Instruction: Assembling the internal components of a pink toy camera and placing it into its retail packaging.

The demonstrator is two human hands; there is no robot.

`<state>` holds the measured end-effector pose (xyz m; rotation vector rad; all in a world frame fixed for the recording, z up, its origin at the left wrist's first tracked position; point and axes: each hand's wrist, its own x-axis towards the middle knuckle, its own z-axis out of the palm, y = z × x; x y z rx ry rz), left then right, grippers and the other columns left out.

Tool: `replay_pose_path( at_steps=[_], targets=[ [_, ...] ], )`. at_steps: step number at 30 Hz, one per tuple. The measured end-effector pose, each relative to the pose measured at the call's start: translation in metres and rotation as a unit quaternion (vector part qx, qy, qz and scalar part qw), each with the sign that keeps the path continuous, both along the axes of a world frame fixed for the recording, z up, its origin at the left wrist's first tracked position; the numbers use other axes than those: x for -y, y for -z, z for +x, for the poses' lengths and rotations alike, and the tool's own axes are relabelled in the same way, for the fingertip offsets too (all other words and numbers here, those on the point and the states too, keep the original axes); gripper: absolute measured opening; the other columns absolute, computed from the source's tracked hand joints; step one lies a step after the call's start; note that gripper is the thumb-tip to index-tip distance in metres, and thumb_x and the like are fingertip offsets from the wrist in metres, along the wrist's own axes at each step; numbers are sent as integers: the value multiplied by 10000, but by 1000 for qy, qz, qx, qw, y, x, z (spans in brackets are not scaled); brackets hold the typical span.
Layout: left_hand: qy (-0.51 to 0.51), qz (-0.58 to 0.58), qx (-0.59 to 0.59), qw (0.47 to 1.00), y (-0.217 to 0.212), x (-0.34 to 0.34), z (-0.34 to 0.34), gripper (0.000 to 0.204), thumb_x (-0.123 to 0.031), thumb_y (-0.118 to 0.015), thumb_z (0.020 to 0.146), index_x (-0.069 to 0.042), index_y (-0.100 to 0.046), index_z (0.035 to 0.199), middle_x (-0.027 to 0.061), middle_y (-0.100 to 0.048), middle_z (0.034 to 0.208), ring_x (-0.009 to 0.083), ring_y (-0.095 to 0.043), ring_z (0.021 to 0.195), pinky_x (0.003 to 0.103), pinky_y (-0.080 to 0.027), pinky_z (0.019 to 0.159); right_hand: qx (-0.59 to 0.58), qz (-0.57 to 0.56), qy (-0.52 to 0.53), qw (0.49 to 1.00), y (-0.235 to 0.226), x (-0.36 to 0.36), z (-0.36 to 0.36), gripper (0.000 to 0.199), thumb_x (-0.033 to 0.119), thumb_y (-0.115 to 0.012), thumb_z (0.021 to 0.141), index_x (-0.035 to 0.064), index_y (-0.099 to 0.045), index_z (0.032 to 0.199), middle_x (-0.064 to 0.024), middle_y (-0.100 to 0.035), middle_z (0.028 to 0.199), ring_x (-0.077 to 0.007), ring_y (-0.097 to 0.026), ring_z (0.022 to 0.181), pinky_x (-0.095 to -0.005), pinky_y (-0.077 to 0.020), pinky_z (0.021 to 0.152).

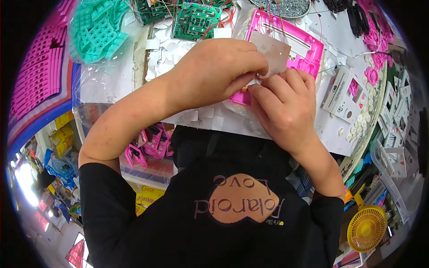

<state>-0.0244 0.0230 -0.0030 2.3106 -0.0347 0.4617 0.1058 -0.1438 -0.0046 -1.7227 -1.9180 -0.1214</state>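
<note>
A bright pink plastic housing (316, 52) lies on the table in front of me, with slots and wires in it. Over its left part rests a flat brownish board (276, 52), tilted, with thin wires rising behind it. My left hand (223, 67) reaches across from the left, its fingers pinched at the board's lower edge. My right hand (288, 105) meets it there, fingers curled and pressed together over the housing's near edge. Whatever small piece sits between the fingertips is mostly hidden, and I cannot make it out.
Green circuit boards (196, 21) with red wires lie at the back. Teal keypads (99, 33) fill a bag at the left. White paper pieces (170, 51) are scattered beside my left hand. White printed panels (343, 96) and small white discs (357, 127) lie to the right.
</note>
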Motion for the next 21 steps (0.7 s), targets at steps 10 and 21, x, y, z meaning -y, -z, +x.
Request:
replay_pose_path(
  at_steps=[10,21],
  targets=[
    [20,14,59,998,12,-3,4,204,-49,-769,803,-60,-654,972,92,-601,837,318,-622,754,396,-500,646,41,-40,17,998,-9,-3,-7,88,144,-689,723,84,-655,777,-30,-568,831,-232,-563,872,-434,-428,830],
    [-82,-178,-4,981,11,1,-3,163,-31,-720,900,-45,-645,1044,36,-642,891,177,-622,762,322,-486,651,74,-120,-14,990,-20,6,-7,246,103,-662,753,47,-731,982,-47,-604,898,-249,-581,942,-442,-443,872]
  ],
)
